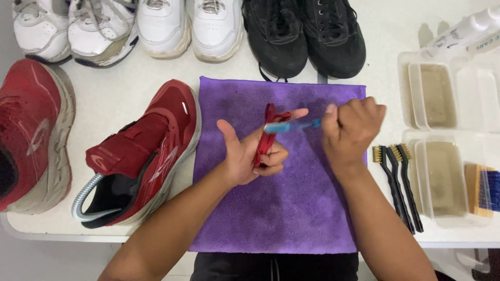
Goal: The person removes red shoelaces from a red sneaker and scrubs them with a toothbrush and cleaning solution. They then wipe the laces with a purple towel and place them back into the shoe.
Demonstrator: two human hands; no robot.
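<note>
Bench (130, 88): white, carries everything listed; places below are given from the purple cloth.

Purple cloth (291, 208): spread flat at the near edge, both hands above it.

Red shoe (140, 156): just left of the cloth, a coiled hose in its opening. A second red shoe farther left; white and black pairs beyond the cloth's far edge.

Clear tubs (442, 177): right of the cloth, holding murky water. Risk: an elbow swing could tip one and soak the cloth.

Two wire brushes (398, 187): between cloth and tubs.

Left hand (250, 156): over the cloth's middle, grip clenched on a folded red lace (268, 132). Risk: the loose folds could slip free under scrubbing.

Right hand (351, 127): over the cloth's right part, grip clenched on a blue toothbrush (291, 126), head touching the lace. Risk: hard strokes could flick dirty drops onto the white shoes.
</note>
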